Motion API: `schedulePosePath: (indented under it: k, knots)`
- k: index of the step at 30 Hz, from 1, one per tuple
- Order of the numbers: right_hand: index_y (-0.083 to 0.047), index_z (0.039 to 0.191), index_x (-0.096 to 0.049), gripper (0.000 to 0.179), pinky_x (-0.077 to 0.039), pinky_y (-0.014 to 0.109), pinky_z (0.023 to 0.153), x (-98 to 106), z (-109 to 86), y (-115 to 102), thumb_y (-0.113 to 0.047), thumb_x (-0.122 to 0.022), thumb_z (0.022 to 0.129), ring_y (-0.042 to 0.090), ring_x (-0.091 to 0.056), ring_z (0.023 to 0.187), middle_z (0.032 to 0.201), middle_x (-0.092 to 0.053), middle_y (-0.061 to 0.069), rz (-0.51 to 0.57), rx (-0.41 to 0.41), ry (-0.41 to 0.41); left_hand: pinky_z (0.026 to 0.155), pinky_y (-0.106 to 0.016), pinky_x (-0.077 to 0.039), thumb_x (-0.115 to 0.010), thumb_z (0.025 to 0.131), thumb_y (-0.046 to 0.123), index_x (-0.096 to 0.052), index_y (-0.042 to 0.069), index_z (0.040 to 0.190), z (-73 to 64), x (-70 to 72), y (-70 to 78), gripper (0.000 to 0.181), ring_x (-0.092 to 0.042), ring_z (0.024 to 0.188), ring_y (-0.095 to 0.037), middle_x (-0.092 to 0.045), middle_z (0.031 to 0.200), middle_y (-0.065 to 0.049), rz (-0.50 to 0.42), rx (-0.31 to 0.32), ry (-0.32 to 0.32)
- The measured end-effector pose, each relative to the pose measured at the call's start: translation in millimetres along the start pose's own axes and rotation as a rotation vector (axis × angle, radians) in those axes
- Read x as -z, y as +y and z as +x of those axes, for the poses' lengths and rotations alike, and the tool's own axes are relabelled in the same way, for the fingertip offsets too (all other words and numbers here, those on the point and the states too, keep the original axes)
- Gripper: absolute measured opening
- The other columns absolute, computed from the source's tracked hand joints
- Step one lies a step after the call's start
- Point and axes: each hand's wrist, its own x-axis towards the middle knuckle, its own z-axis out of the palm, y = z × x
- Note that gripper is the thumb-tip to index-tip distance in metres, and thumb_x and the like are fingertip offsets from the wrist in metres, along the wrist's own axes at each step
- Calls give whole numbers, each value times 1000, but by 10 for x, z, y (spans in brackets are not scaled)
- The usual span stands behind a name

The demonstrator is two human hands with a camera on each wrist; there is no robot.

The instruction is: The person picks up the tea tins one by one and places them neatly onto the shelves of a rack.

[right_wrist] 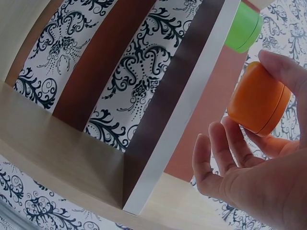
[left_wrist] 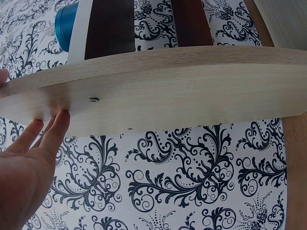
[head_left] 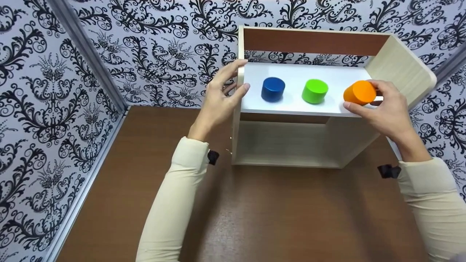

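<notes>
A small two-level wooden shelf unit (head_left: 287, 165) has a white upper board (head_left: 291, 107). My left hand (head_left: 222, 96) grips the edge of its left side panel (left_wrist: 192, 88); in the left wrist view, fingertips press the panel's outer face. My right hand (head_left: 389, 109) holds an orange cylindrical container (head_left: 360, 92) between thumb and fingers, tilted, at the right end of the white board. In the right wrist view the orange container (right_wrist: 256, 98) shows a lid seam. A green container (head_left: 315, 91) stands mid-board, and a blue container (head_left: 273, 89) stands left of it.
The unit stands on a brown wooden surface (head_left: 284, 214), against a wall (head_left: 153, 54) with black scroll patterns. Its right side panel (head_left: 404, 69) rises beside my right hand. A metal-edged corner strip (head_left: 87, 54) runs down the left.
</notes>
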Motion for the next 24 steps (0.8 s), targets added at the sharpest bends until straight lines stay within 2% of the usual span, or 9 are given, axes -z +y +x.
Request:
schedulePosePath:
  k: [5, 11, 17, 24]
  knots:
    - [1, 146, -48, 80, -39, 24, 85, 8, 53, 21, -38, -82, 86, 24, -42, 109, 137, -49, 20, -18, -43, -25, 108, -28, -49, -69, 96, 10, -56, 20, 145, -2, -1, -3, 52, -51, 129, -14, -46, 152, 1, 3, 5, -2]
    - [1, 148, -45, 84, -36, 32, 88, 10, 102, 64, -45, -79, 86, 35, -42, 115, 139, -47, 23, -48, -81, -60, 108, -28, -49, -69, 96, 9, -56, 19, 145, 2, -5, -5, 52, -52, 128, -15, -46, 151, 0, -3, 0, 2]
    - [3, 145, -48, 83, -35, 33, 85, 0, 161, 113, -44, -80, 85, 35, -42, 112, 134, -49, 23, -54, -69, -63, 107, -28, -50, -69, 96, 8, -56, 18, 145, 3, -12, -8, 51, -54, 125, -15, -48, 149, -1, -7, -15, 11]
    - [5, 147, -45, 87, -35, 36, 85, -15, 200, 138, -46, -80, 86, 38, -41, 113, 137, -47, 26, -72, -84, -88, 107, -28, -50, -69, 96, 9, -55, 17, 146, -4, -10, -14, 52, -54, 126, -14, -47, 150, -1, -5, -12, 4]
